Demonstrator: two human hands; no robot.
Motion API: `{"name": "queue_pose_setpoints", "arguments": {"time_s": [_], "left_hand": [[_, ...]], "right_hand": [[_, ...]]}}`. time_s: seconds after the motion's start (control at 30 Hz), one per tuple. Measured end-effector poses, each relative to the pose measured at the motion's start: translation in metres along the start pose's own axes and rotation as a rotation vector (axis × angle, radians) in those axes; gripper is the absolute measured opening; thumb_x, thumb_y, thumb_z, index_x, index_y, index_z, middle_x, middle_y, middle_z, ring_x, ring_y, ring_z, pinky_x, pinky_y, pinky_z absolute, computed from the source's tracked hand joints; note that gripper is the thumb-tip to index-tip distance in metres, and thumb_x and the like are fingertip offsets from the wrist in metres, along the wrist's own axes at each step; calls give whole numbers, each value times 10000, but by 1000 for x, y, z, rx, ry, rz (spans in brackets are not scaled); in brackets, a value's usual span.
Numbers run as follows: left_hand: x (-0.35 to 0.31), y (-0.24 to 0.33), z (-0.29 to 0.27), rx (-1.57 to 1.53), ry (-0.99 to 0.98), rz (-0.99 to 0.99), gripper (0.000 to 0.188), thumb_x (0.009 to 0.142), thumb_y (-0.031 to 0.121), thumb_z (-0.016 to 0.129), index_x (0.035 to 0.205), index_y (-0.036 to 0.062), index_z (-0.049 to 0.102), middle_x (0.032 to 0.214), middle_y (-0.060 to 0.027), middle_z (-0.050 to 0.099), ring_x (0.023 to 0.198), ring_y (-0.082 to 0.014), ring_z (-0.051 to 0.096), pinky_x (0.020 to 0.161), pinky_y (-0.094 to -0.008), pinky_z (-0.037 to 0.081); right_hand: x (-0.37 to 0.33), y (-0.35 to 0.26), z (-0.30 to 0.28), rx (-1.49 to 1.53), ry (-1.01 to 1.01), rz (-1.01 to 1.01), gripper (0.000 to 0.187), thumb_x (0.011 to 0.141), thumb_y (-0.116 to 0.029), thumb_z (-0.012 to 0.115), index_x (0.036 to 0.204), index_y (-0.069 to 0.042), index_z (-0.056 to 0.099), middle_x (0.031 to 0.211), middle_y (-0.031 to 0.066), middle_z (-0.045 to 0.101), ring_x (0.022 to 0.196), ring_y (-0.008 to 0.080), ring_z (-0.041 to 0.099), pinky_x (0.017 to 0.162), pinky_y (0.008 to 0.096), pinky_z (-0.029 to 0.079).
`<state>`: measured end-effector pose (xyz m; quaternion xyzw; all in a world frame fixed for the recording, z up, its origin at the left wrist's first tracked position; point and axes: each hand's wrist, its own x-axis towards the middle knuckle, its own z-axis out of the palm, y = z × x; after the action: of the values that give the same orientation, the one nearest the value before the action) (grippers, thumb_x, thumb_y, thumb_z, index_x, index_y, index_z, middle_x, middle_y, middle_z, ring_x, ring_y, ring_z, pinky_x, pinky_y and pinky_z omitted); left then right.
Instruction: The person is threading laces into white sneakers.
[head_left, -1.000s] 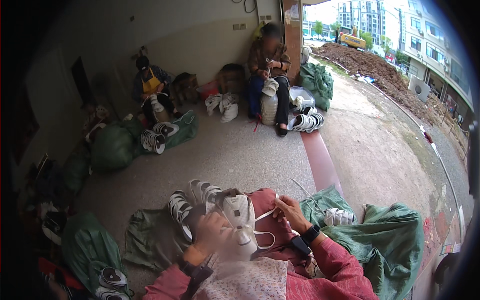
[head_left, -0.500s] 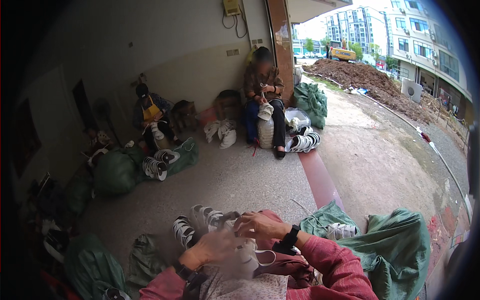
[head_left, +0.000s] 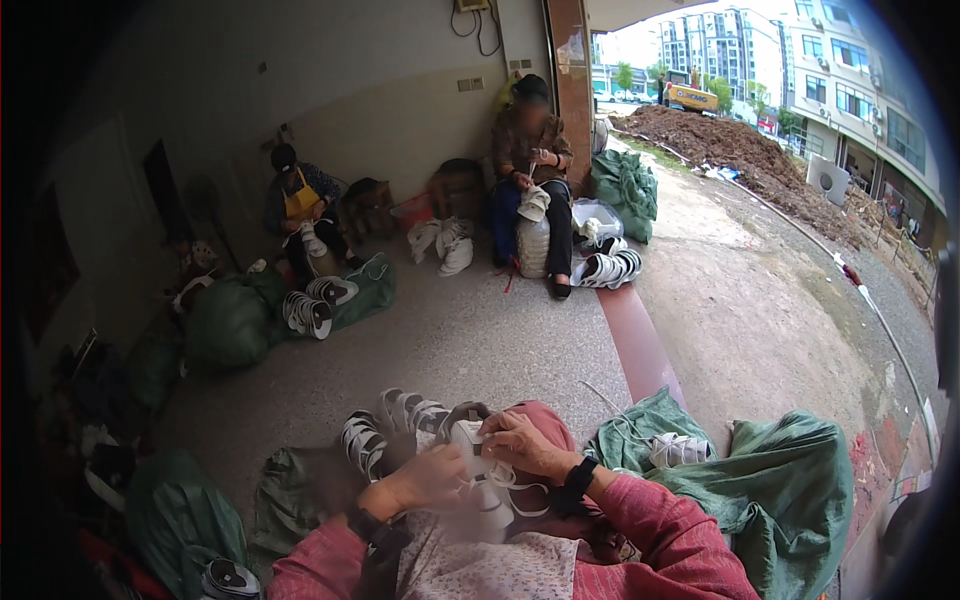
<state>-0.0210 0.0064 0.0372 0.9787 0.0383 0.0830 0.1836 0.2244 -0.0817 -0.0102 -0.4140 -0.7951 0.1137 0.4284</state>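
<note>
A white shoe upper [head_left: 466,437] with a dark patch stands at my lap, between my two hands. My right hand [head_left: 530,447] is closed, its thumb and fingers pinching the upper's right edge near the top. My left hand [head_left: 432,478] is at the upper's left side with its fingers drawn together; what they pinch is too blurred to make out. A white lace [head_left: 527,500] loops below my right hand. Just beyond my left hand are nested white-and-dark shoe uppers [head_left: 363,442] and another row of uppers [head_left: 405,408].
Green sacks lie to my right [head_left: 775,490] and left [head_left: 185,525]; a bundle of white uppers [head_left: 680,450] rests on green cloth at right. Across the floor, two seated people [head_left: 530,185] [head_left: 300,205] handle uppers. More stacked uppers [head_left: 608,268] lie beside the farther right person.
My hands have moved slightly apart, and the top of the white upper now shows between them. My right hand has turned downward onto its edge. The view has shifted a little.
</note>
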Motion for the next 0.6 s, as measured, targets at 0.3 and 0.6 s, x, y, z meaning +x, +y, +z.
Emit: {"name": "queue_pose_setpoints", "arguments": {"time_s": [0.3, 0.6], "left_hand": [[0, 8, -19, -118, -153, -69, 321, 764, 186, 762, 1010, 40, 616, 1044, -108, 527, 986, -291, 575, 874, -369, 486], [-7, 4, -9, -155, -11, -37, 272, 744, 184, 761, 933, 60, 608, 1007, -118, 540, 1005, -324, 592, 874, -413, 492]], "right_hand": [[17, -38, -1, -23, 72, -65, 125, 908, -93, 677, 1032, -76, 678, 973, 43, 679, 925, 209, 630, 841, 335, 476], [23, -29, 12, 366, -247, 260, 169, 994, -68, 516, 1124, 8, 593, 911, 92, 663, 839, 171, 651, 740, 294, 513]]}}
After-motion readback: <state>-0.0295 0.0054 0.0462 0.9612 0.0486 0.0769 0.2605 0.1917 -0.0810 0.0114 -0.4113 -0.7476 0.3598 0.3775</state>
